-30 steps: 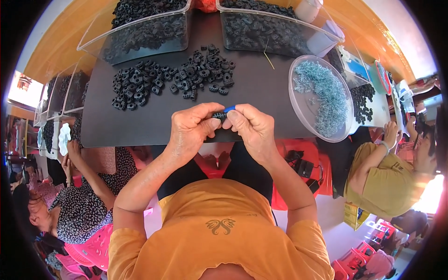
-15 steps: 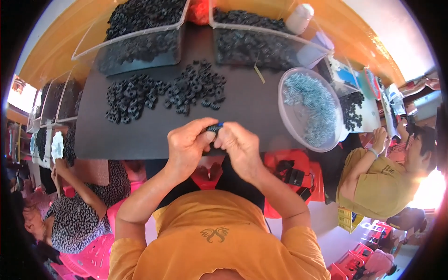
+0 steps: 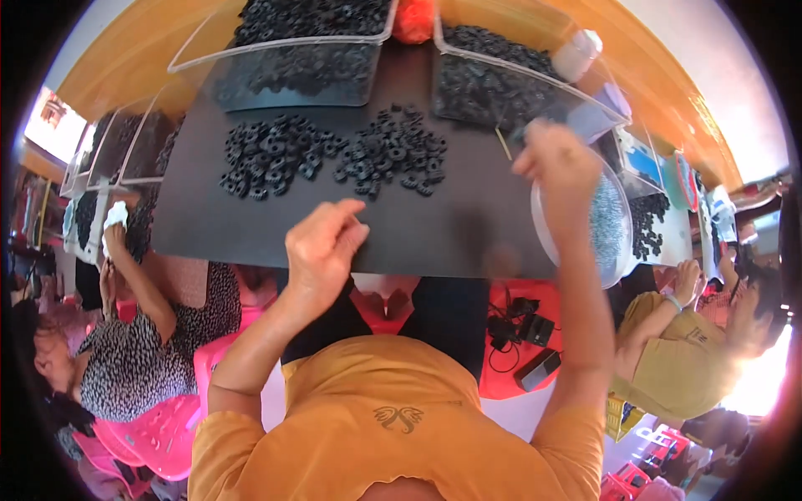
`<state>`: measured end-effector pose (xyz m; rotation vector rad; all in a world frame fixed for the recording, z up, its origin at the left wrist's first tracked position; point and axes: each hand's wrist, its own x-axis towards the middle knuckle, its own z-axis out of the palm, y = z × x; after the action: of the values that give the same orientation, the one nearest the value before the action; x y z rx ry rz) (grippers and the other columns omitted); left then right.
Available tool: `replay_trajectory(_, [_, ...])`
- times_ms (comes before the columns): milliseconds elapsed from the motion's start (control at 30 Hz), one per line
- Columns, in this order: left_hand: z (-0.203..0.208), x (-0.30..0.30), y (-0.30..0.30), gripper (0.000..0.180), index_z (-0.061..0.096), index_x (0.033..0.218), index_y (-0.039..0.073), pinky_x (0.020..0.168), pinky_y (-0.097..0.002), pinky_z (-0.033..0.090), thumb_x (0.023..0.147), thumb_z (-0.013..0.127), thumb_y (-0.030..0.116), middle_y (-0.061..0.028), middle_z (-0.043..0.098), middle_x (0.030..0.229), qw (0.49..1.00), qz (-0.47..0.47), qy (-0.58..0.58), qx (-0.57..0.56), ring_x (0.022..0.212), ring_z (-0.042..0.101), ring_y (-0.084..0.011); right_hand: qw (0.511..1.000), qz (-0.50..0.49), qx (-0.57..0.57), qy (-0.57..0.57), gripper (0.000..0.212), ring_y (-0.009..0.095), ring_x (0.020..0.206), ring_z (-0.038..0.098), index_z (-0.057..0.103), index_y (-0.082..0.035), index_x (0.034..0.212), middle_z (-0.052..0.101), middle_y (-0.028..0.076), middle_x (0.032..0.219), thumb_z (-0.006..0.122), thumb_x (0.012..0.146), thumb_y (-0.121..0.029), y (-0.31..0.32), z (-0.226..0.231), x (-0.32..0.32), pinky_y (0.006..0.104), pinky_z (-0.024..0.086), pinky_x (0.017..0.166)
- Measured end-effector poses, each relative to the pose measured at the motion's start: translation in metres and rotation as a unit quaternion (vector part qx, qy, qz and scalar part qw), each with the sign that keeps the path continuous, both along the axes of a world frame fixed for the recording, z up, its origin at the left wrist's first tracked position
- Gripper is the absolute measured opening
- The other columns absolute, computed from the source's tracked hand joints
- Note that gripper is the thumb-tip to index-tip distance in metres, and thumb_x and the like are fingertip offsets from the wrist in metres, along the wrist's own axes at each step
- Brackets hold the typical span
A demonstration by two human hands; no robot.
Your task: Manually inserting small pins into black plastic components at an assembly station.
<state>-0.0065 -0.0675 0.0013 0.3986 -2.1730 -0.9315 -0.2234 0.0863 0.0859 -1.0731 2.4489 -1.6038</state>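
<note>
The hands are well apart. The left hand, half-curled, is at the near edge of the table, nearer than the heaped black plastic parts. The right hand, blurred, is at the round tray of pale-blue pieces, right. Grip on anything cannot be determined for either.

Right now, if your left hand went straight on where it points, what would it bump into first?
Probably the right pile of little black parts on the table. The left hand points that way, though it might pass over them; I can't tell how high it is.
</note>
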Motion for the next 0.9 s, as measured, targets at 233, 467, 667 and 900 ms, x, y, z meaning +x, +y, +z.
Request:
replay_trajectory(233, [-0.003,-0.006,-0.03,0.026,0.063,0.096,0.0,0.059,-0.0248,0.046,0.071,0.065,-0.005,-0.0067,0.057,0.074,0.999,0.023,-0.037,-0.014,0.064,0.057,-0.0152,0.952,-0.157,0.06,0.257,0.028,0.03,0.066,0.057,0.056,0.003,0.082,0.059,0.019,0.07,0.058,0.081,-0.025,-0.027,0.034,-0.104,0.0396,0.043,0.062])
replay_trajectory(467, [-0.003,-0.019,-0.027,0.031,0.063,0.097,0.004,0.06,-0.0305,0.048,0.067,0.068,-0.003,-0.0094,0.058,0.077,0.989,-0.01,-0.04,-0.14,0.068,0.06,-0.0226,0.929,-0.064,0.019,0.363,0.01,0.031,0.07,0.053,0.058,-0.001,0.084,0.055,0.014,0.074,0.063,0.077,-0.006,-0.011,-0.01,-0.03,0.0388,0.042,0.063])
replay_trajectory(667, [-0.003,-0.036,-0.016,0.027,0.062,0.088,0.003,0.061,-0.0364,0.048,0.066,0.075,0.012,-0.0102,0.056,0.079,0.961,0.004,-0.081,-0.265,0.073,0.058,-0.0281,0.931,-0.025,0.019,0.364,0.012,0.032,0.071,0.053,0.058,-0.001,0.083,0.056,0.014,0.075,0.064,0.073,0.0,0.02,-0.015,-0.006,0.0394,0.043,0.064])
replay_trajectory(900, [-0.013,-0.046,-0.013,0.021,0.056,0.08,0.004,0.057,-0.0365,0.046,0.067,0.071,0.009,-0.0096,0.05,0.075,0.947,-0.023,-0.069,-0.312,0.069,0.055,-0.0276,0.955,-0.062,0.168,0.236,0.008,0.035,0.071,0.055,0.059,-0.001,0.075,0.059,0.016,0.072,0.059,0.076,-0.01,0.091,-0.021,-0.04,0.0427,0.043,0.063])
